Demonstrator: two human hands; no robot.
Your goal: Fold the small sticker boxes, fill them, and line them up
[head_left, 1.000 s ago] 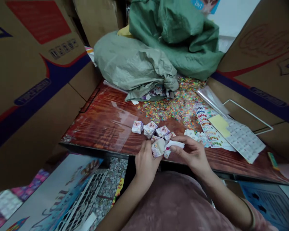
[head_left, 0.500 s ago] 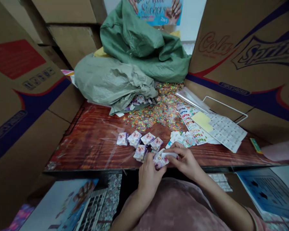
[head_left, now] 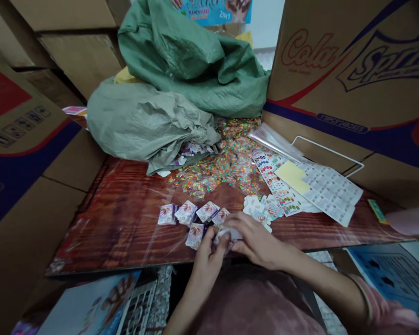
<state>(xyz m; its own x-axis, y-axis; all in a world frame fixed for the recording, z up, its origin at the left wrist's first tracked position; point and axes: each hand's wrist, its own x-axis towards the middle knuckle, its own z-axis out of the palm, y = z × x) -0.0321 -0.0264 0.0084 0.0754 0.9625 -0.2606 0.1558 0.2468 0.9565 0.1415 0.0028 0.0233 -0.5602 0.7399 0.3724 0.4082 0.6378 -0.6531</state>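
Both my hands meet over a small white-and-purple box [head_left: 232,233] at the table's front edge. My left hand [head_left: 209,256] grips its left side, with the thumb laid over the front. The fingers of my right hand [head_left: 256,239] curl over its top and right side, hiding much of it. Just left of my hands stand several similar small boxes [head_left: 195,235] printed with a hand picture. Beyond my right hand lies a loose pile of flat white-and-blue cards [head_left: 261,209].
Many small clear packets of coloured bits [head_left: 226,158] cover the table's middle. Behind them are a grey-green sack [head_left: 143,121] and a green sack [head_left: 199,56]. Sticker sheets [head_left: 275,181] and a printed sheet [head_left: 331,190] lie to the right. Large cartons [head_left: 335,102] wall both sides.
My right hand has moved left and closed over the top of the small box, covering more of it. The white flap seen before is now mostly under my fingers. The view has shifted slightly.
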